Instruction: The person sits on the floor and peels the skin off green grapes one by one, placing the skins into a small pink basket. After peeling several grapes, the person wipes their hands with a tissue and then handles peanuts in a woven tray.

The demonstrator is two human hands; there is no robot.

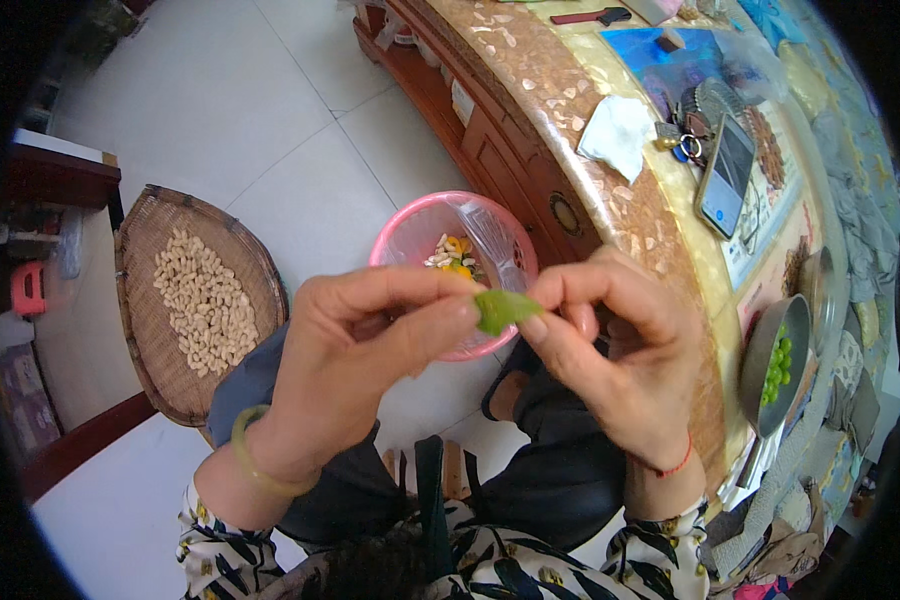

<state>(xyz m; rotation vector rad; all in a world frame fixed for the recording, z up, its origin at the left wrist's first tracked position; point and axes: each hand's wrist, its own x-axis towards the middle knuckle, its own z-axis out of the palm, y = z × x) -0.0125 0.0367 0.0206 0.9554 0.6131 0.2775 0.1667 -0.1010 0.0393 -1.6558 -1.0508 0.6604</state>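
Observation:
A small green pod or leaf-like piece (pixel 504 311) is stretched between both hands above a pink bin. My left hand (pixel 375 337) pinches its left end between thumb and fingertips; a pale green bangle circles that wrist. With thumb and forefinger, my right hand (pixel 611 341) grips the other end, and a red string is round the wrist. Below them stands the pink plastic bin (pixel 401 225), lined with a clear bag and holding shells and yellow-orange scraps. At the right, green beans or berries (pixel 776 367) lie in a grey long-handled pan (pixel 755 352).
A woven bamboo tray (pixel 139 300) of unshelled peanuts (pixel 202 300) is at the left. The curved table (pixel 645 217) on the right bears a smartphone (pixel 727 176), keys (pixel 688 146), a crumpled tissue (pixel 616 139) and a red-strapped watch (pixel 591 16). A wooden cabinet (pixel 499 161) stands beside the bin.

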